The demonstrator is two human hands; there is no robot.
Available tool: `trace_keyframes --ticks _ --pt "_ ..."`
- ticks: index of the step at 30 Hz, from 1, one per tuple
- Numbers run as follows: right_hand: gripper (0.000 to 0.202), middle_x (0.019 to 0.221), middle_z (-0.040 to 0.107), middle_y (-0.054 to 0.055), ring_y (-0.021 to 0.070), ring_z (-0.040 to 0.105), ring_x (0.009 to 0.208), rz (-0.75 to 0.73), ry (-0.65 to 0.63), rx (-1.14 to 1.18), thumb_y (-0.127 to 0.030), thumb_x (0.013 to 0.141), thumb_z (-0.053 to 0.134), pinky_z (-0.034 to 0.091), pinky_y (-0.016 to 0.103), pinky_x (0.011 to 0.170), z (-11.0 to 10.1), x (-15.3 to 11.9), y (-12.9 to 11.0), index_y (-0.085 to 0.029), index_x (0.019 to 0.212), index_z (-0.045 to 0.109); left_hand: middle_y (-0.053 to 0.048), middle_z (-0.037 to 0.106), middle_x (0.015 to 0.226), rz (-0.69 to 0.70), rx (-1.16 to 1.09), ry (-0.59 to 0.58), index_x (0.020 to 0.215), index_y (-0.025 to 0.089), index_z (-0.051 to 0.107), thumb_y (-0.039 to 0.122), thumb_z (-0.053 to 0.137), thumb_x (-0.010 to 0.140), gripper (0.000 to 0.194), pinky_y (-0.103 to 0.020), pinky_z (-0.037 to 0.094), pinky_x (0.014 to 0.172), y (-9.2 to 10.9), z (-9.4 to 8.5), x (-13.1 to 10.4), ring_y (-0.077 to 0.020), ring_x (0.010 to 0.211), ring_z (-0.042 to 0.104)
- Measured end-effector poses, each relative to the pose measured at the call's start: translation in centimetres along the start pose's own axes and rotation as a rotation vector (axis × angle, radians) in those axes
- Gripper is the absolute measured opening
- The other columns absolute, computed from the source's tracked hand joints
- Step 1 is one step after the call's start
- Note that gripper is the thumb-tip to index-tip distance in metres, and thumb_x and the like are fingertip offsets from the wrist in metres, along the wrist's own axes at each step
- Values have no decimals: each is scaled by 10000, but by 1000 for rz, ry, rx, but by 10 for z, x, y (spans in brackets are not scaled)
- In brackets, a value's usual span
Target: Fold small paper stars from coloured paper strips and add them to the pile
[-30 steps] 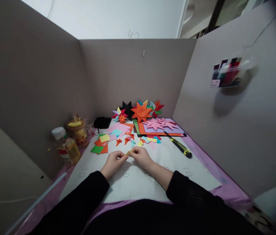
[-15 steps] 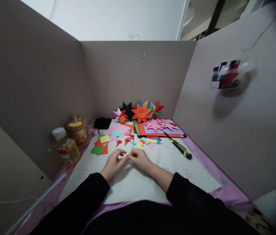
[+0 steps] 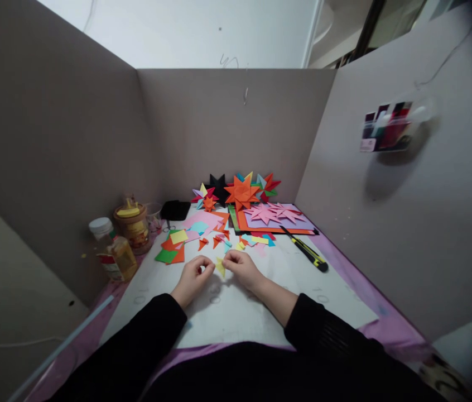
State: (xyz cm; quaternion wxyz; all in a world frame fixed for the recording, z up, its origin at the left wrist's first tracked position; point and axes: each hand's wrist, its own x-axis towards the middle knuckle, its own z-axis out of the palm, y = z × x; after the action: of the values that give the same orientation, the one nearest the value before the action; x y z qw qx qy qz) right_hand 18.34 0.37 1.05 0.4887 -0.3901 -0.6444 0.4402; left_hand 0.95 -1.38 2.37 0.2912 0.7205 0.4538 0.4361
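A small piece of folded yellow paper (image 3: 220, 267) is held up between my hands, over the middle of the white board. My right hand (image 3: 241, 268) pinches its right side between thumb and fingers. The thumb and forefinger of my left hand (image 3: 195, 278) are closed together at the paper's left edge; whether they grip its corner is too small to make out. Just beyond my hands lie small folded orange pieces (image 3: 203, 244) and a folded yellow piece (image 3: 241, 245).
A yellow-black utility knife (image 3: 309, 254) lies right on the white board (image 3: 253, 326). Paper squares (image 3: 167, 256) lie left, near a glue jar (image 3: 114, 257) and a brown tub (image 3: 134, 231). Pink stars (image 3: 265, 213) rest on coloured sheets; an orange star (image 3: 242, 192) leans behind. Grey panels surround the table.
My hands have drawn slightly apart, and the yellow paper, mostly hidden by my fingers before, now shows spread between them. Things on the board have stayed put.
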Motion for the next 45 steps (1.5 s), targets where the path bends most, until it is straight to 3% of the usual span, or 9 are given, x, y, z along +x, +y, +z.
trace_keyframes --ticks 6,10,13,17,19,24,30,39,45 --pt "174 552 464 -36 98 423 549 -84 -46 -222 -207 708 574 333 220 532 -1 -3 -4 -165 552 510 -48 611 888 -23 -102 -40 882 162 597 356 559 764 230 -219 406 594 -2 -1 0 -148 769 548" --pt "147 598 523 -13 112 476 588 -179 -51 -317 -200 739 559 369 233 567 2 -6 -7 -170 595 554 -35 613 757 -75 -180 -81 795 147 613 369 568 756 229 -235 419 613 -5 2 -1 -141 695 547" --pt "53 734 574 13 125 508 657 -233 -15 -307 -227 750 574 397 237 584 1 -6 -8 -178 763 591 -22 606 692 -165 -316 -34 780 143 595 393 596 732 254 -249 440 625 -5 3 1 -140 657 565" --pt "401 995 561 59 156 524 799 -343 -39 -333 -218 661 668 436 259 639 1 -8 -8 -207 1043 547 -19 614 663 -255 -413 43 796 141 589 411 636 697 291 -247 453 587 -5 1 4 -146 630 591" --pt "418 1029 553 70 165 525 827 -363 -25 -356 -188 665 651 439 275 670 2 -8 -7 -209 1067 539 -21 625 660 -269 -432 56 796 138 591 413 649 685 302 -244 455 582 -4 0 5 -145 625 599" --pt "167 821 602 30 142 530 717 -261 75 -307 -173 760 502 420 265 645 2 -6 -2 -190 906 581 -38 656 688 -251 -415 33 781 141 580 419 647 685 302 -269 476 653 -5 2 3 -159 673 624" --pt "241 630 485 -36 114 473 586 -132 94 -115 -197 746 484 390 240 585 2 -2 3 -174 972 563 -28 645 713 -207 -378 26 800 146 573 402 641 694 285 -260 472 647 -6 3 3 -150 673 619" --pt "263 600 452 -62 91 439 532 -39 -10 16 -191 733 508 344 211 522 6 -2 8 -188 995 532 -63 670 796 -177 -289 19 868 139 632 335 632 701 257 -266 481 634 -8 3 2 -173 729 625" --pt "146 688 578 -16 111 539 606 -4 -53 55 -254 750 536 416 228 580 6 -1 9 -174 871 558 -92 688 914 -143 -282 -3 919 138 666 319 660 690 292 -307 492 741 -14 3 1 -193 813 630"
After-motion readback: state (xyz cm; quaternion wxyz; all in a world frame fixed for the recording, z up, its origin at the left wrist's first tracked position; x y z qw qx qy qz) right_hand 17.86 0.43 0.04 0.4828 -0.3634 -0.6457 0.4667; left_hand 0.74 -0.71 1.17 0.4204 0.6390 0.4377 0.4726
